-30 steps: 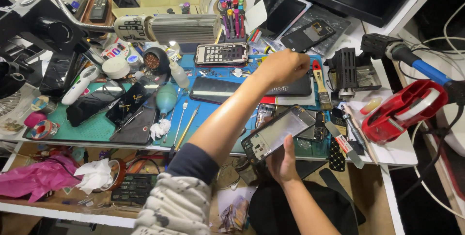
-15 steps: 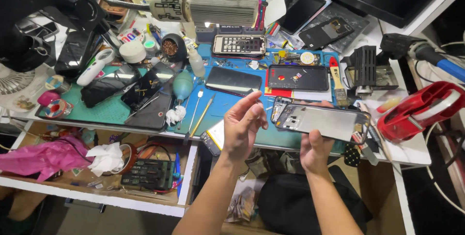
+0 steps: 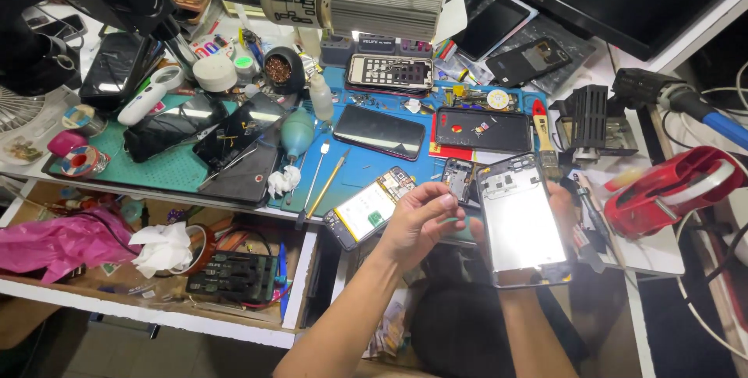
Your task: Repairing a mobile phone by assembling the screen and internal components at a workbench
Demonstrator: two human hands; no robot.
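Right hand: the right hand (image 3: 562,214) is mostly hidden behind a glossy silver phone back panel with an open frame at its top end (image 3: 520,222); it grips the panel from underneath, fingers wrapped on the far edge, holding it tilted up towards the camera.
Left hand: the left hand (image 3: 419,222) is half curled, fingertips (image 3: 450,200) bunched together and touching the panel's left edge; I cannot tell whether anything small is pinched between them.
Held panel: it sits between the two hands, just in front of the bench edge, above a dark bag or lap.
Just left of the left hand: an opened phone with a pale battery and green circuit board showing (image 3: 369,208), lying at an angle half off the bench edge.
Just beyond the fingertips: a small dark phone part (image 3: 458,178) on the blue work mat (image 3: 366,167).
Further beyond the hands: a black phone lying face up (image 3: 381,132) and a dark flat panel with small bits on it (image 3: 483,129).
Right of the right hand: a red tape dispenser (image 3: 672,191), near but apart.
Well left of the hands: a teal rubber air blower (image 3: 297,132) and a crumpled pink cloth (image 3: 58,241) on the lower shelf.
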